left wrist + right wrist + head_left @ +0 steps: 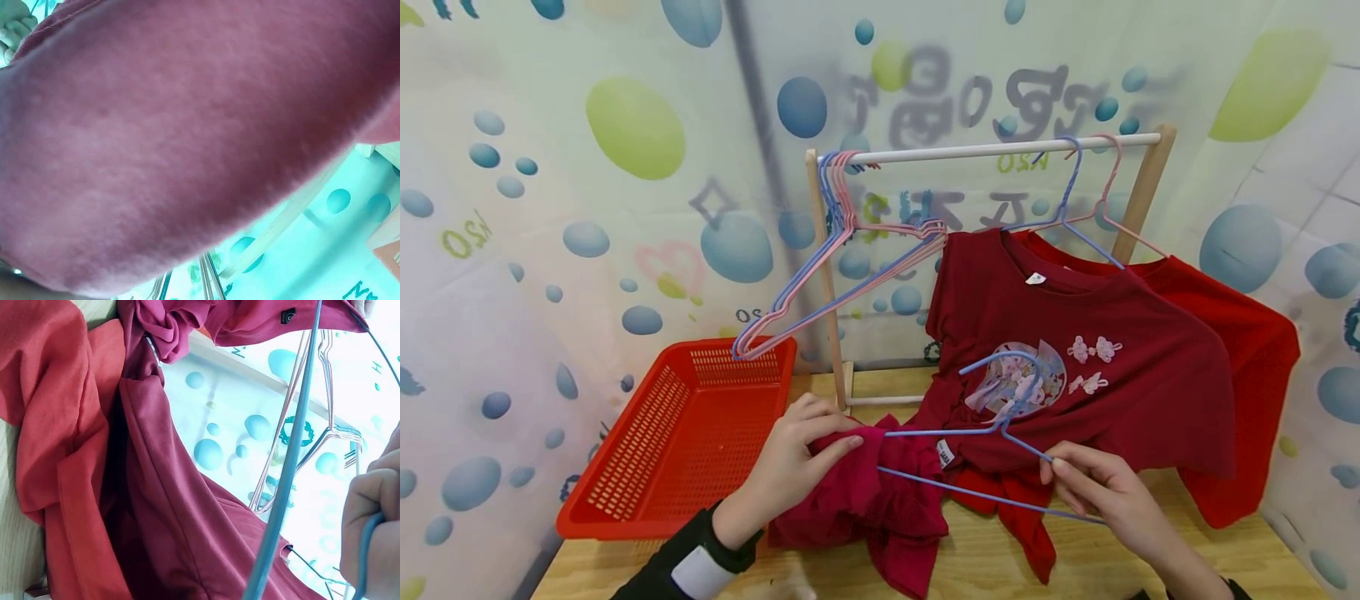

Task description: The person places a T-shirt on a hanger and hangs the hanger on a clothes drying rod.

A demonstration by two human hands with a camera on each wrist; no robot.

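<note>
My left hand (786, 458) grips the edge of a bunched magenta garment (906, 508), thumb on top. One end of a blue clothes hanger (940, 432) goes into that garment beside the thumb. With thumb and fingers, my right hand (1097, 492) pinches the hanger's other shoulder, near its right end. The hanger's hook points up and curls to the left. In the right wrist view, the hanger's long bar (294, 444) crosses in front, and the magenta cloth (250, 325) bears a small dark label. Blurred pinkish cloth (187, 125) fills most of the left wrist view, hiding the left fingers.
A rack with a white rail (955, 153) stands behind the hands. Several pink and blue hangers (842, 242) hang at its left; a dark red T-shirt (1120, 400) and a red garment (1255, 358) hang at its right. A red plastic basket (617, 467) stands left on the wooden table (1210, 550).
</note>
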